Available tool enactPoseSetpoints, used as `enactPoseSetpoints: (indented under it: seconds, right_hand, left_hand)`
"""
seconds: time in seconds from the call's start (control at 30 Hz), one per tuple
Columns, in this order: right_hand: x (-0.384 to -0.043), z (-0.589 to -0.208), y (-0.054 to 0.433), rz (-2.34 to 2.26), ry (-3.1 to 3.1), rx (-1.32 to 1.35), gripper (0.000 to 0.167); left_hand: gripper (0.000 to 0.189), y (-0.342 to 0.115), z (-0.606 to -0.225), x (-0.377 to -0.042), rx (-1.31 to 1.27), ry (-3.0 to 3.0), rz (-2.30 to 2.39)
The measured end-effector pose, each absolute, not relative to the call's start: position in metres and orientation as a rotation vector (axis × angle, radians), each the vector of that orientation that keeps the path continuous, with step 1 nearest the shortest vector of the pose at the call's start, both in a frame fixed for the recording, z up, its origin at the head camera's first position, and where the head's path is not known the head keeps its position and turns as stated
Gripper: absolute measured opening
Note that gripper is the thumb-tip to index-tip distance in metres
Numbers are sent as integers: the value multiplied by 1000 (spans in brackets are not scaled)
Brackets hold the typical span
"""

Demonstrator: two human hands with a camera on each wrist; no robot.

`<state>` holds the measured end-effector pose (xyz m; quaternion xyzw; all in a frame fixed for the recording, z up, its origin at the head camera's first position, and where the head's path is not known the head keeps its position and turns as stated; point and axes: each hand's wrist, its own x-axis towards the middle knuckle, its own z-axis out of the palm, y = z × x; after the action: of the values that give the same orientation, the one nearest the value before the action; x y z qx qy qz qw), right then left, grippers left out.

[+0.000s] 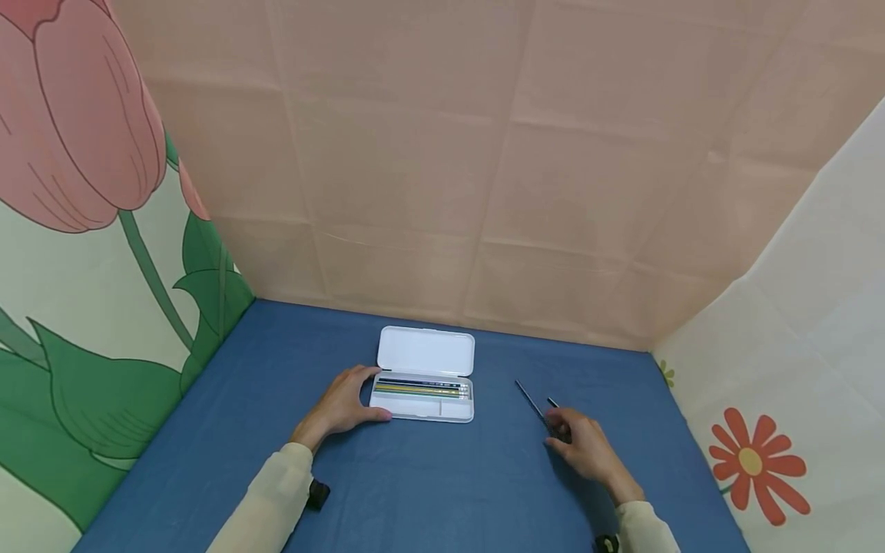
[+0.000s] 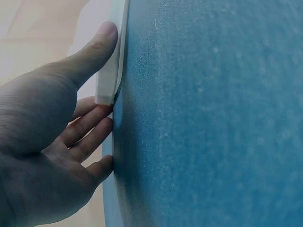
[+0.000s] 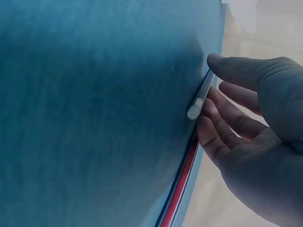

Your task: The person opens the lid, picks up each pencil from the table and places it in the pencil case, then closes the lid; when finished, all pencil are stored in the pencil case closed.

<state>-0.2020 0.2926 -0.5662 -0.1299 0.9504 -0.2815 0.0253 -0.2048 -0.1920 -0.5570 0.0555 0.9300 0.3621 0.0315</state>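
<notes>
A white pencil case [image 1: 408, 407] lies on the blue cloth with its lid [image 1: 425, 351] raised at the back. Several pencils [image 1: 418, 388], dark, yellow and green, lie side by side inside. My left hand [image 1: 346, 403] grips the case's left end, thumb on the front edge and fingertips at the back. Off to the right, my right hand [image 1: 586, 447] pinches a dark pencil [image 1: 529, 399] between thumb and fingers; its white end [image 3: 193, 112] shows in the right wrist view. A red-striped pencil [image 3: 182, 187] lies just beside these fingers, partly hidden by them.
The blue cloth [image 1: 415, 491] covers the table. Behind it hangs a plain beige sheet [image 1: 442, 192]. A tulip-printed sheet [image 1: 90, 269] stands at the left, and a white sheet [image 1: 816, 307] with a red flower at the right.
</notes>
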Motion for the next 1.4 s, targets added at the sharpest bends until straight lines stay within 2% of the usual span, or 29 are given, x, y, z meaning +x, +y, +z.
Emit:
enactPoseSetpoints:
  seconds: [0.3, 1.07, 1.4]
  right_hand:
    - [-205, -569, 286, -871, 2902, -397, 40]
    - [-202, -553, 284, -890, 2922, -490, 16]
    - [-209, -546, 274, -888, 2964, -579, 16]
  left_hand:
    - [97, -191, -556, -206, 165, 2869, 1096]
    - [96, -192, -558, -206, 146, 2865, 1086]
    - [96, -192, -559, -206, 157, 2872, 1082]
